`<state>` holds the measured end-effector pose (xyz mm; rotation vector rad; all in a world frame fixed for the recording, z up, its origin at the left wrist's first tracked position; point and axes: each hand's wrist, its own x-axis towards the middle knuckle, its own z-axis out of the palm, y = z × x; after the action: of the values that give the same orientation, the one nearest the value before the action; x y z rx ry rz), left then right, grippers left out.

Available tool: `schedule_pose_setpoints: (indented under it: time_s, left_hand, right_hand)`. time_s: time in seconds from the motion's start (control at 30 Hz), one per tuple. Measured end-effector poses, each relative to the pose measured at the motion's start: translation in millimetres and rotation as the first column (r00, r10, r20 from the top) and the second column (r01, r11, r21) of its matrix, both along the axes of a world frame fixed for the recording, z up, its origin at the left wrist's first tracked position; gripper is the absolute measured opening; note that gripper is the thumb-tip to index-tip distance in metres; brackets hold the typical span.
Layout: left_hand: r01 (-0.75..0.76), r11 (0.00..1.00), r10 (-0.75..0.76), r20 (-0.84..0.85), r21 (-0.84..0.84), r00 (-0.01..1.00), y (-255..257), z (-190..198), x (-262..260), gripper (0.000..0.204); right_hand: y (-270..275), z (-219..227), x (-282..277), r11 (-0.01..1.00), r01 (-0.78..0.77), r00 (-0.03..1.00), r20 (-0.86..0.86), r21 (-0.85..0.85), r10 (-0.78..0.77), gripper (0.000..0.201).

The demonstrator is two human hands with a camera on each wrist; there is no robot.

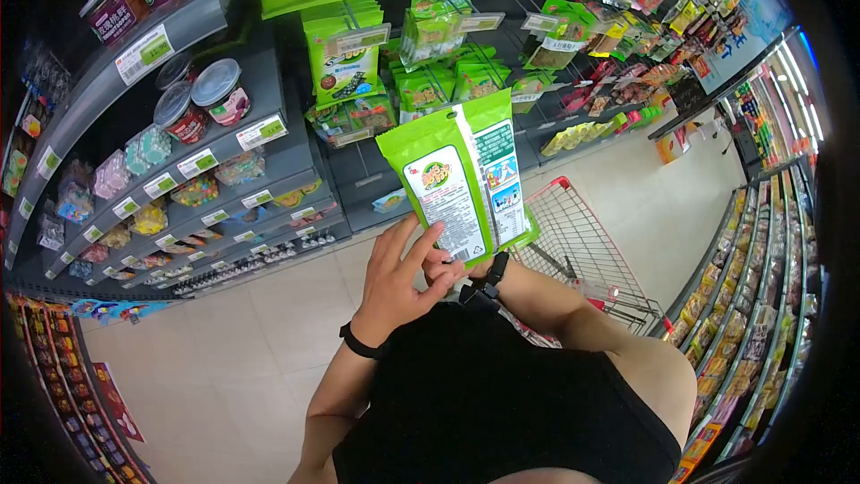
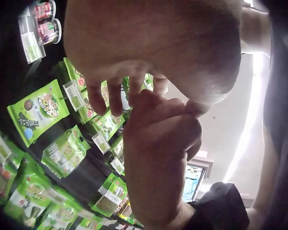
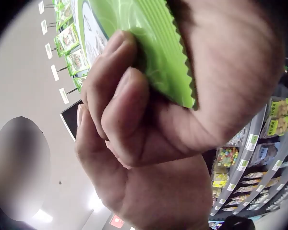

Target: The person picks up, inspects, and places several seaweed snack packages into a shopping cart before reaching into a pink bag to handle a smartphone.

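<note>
A green snack packet (image 1: 461,175) is held upright in front of me, its printed white back label facing the head camera. My right hand (image 1: 452,267) grips its bottom edge from underneath and is mostly hidden there; in the right wrist view the thumb and fingers (image 3: 117,91) pinch the packet's serrated green edge (image 3: 149,48). My left hand (image 1: 399,273), with a black wristband, reaches up with fairly straight fingers that touch the packet's lower left corner and lie against the right hand. In the left wrist view the left hand (image 2: 149,43) sits over the right hand (image 2: 158,163).
Shelves ahead carry many hanging green packets (image 1: 345,63). Jars and bags of sweets (image 1: 202,99) fill the grey shelves at left. A red wire shopping cart (image 1: 582,242) stands just right of my hands. Another stocked shelf (image 1: 761,287) lines the right. Pale tile floor lies below.
</note>
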<state>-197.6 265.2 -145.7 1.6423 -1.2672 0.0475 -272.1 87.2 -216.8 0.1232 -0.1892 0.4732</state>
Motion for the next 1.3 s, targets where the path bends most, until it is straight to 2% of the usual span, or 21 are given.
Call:
schedule_pose_setpoints:
  time_s: [0.4, 0.57, 0.77, 0.97, 1.3]
  left_hand:
    - [0.066, 0.997, -0.066, 0.020, -0.027, 0.998, 11.1, 0.3, 1.9, 0.070]
    - [0.068, 0.996, -0.066, 0.030, -0.060, 0.997, 16.5, 3.7, 2.1, 0.073]
    - [0.036, 0.997, -0.033, 0.033, -0.073, 0.999, 26.9, 4.1, 1.8, 0.072]
    - [0.006, 0.998, -0.005, 0.026, -0.061, 1.000, 35.2, 0.4, -1.1, 0.069]
    - [-0.018, 0.997, 0.021, 0.037, -0.078, 0.999, 40.6, 0.1, -3.2, 0.070]
  right_hand:
    - [22.9, 17.0, -10.9, 0.995, 0.099, 0.995, -0.032, 0.022, -0.098, 0.087]
    - [31.4, 34.8, -13.2, 0.994, 0.108, 0.984, -0.143, 0.016, -0.104, 0.086]
    - [41.3, 30.0, -8.0, 0.995, 0.065, 0.993, -0.105, 0.073, -0.057, 0.086]
    - [42.8, 18.4, -6.1, 0.998, 0.061, 0.996, -0.063, 0.000, -0.061, 0.087]
    - [46.3, 18.7, -7.2, 1.000, 0.015, 0.998, -0.056, 0.003, -0.015, 0.085]
